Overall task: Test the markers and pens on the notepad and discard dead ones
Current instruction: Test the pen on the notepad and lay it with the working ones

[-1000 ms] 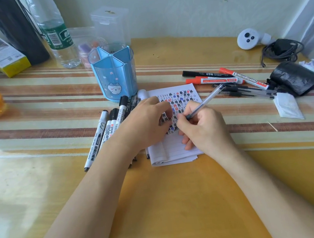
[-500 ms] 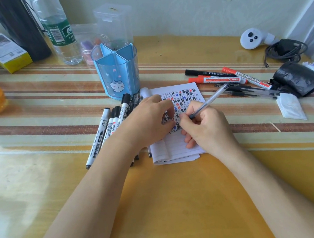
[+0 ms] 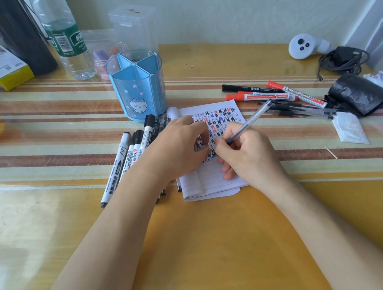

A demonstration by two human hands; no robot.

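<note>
The right hand (image 3: 247, 155) pinches a slim, clear-barrelled pen (image 3: 250, 122), tip down mid-page on the lined notepad (image 3: 214, 180), which is crowded with black, red and blue hash marks. The left hand (image 3: 176, 149) presses bent fingertips on the notepad's left side.

Notepads (image 3: 214, 180): I am seeing one.
Red markers (image 3: 261, 97): I am counting two.
Black-tipped white markers (image 3: 113, 176): I am making out four.
Pen holders (image 3: 139, 95): one.

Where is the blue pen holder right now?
In the head view, the blue pen holder stands left of centre, just beyond the notepad and whiteboard markers.
</note>
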